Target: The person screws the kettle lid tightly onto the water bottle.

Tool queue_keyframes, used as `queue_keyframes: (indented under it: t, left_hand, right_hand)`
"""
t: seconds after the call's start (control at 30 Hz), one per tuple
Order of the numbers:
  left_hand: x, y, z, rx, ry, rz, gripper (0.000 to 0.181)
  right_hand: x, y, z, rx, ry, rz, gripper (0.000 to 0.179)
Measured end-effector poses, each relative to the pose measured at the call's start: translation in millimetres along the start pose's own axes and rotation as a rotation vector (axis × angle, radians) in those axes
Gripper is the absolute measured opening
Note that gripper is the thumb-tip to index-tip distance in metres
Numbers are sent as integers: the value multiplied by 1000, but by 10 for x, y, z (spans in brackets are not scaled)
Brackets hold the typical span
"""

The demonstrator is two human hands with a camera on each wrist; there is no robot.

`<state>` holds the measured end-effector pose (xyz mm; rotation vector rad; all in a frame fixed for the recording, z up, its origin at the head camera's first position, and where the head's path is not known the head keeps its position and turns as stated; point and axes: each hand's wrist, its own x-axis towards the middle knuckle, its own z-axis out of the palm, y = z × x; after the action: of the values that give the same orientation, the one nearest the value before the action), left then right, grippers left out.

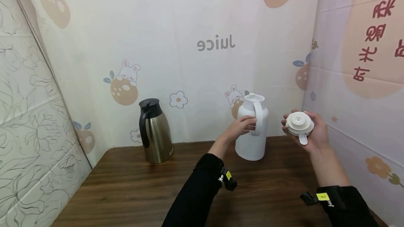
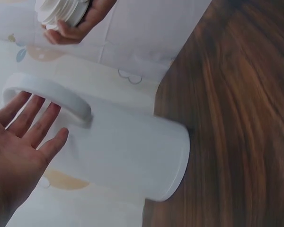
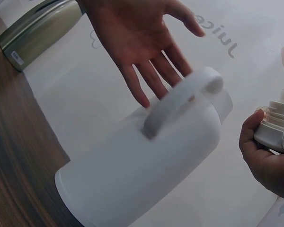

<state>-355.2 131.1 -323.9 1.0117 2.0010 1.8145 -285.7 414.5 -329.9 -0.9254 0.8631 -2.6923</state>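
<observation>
A white thermos jug (image 1: 251,146) stands upright on the table with its top uncovered. My left hand (image 1: 240,128) is at its handle (image 2: 61,92); in the left wrist view the fingers, nearly straight, reach into the handle's loop, and the thumb stands apart from it. Whether the fingertips touch the jug I cannot tell. To the right of the jug, my right hand (image 1: 320,132) holds the white lid (image 1: 300,122) up above the table, its ringed underside and a small tab showing. The lid's threaded side (image 3: 279,116) also appears in the right wrist view.
A gold-coloured steel thermos jug (image 1: 159,137) with a black lid and handle stands further left on the brown wooden table (image 1: 132,192). Printed cloth (image 1: 176,69) hangs behind and on the right. A pale floral panel (image 1: 31,122) borders the left.
</observation>
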Motion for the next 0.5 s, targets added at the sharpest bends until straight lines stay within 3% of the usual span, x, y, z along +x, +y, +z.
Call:
queue_keyframes:
  t: [0.33,0.5]
  left_hand:
    - [-77,-38,-269,19,5,-15,57]
    - [-71,-45,-267,-4,20,2,56]
  right_hand:
    - [-8,0,8,1,22,0,52]
    - [1,11,15,8,20,1,53]
